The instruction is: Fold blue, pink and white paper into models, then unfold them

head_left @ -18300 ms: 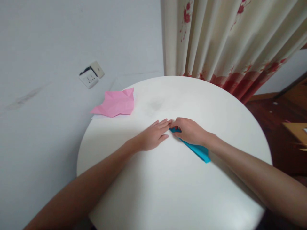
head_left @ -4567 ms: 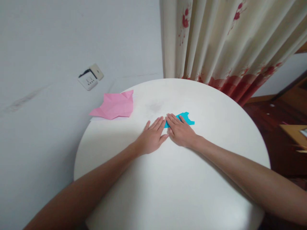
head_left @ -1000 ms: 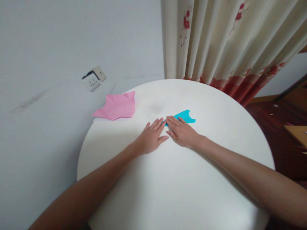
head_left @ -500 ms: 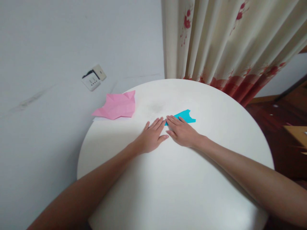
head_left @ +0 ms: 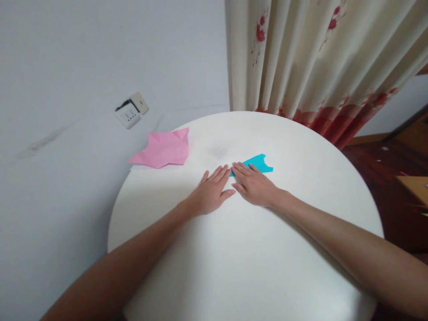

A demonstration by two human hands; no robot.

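A piece of folded blue paper (head_left: 259, 162) lies flat on the white round table (head_left: 227, 267). Its right end shows a notched edge, while much of the rest is under my hands. My right hand (head_left: 252, 183) rests palm down across the paper, fingers stretched out. To its left, my left hand (head_left: 212, 189) lies flat with its fingers extended and its fingertips at the paper's left part. How much paper is beneath the left hand is hidden. The fingertips of both hands nearly meet.
Creased pink paper (head_left: 163, 149) lies at the table's far left edge, with a white sheet partly under it. A wall socket (head_left: 128, 115) sits on the wall behind. A cream curtain (head_left: 301, 62) with red flowers hangs beyond the table. Wooden furniture (head_left: 414, 187) stands at right.
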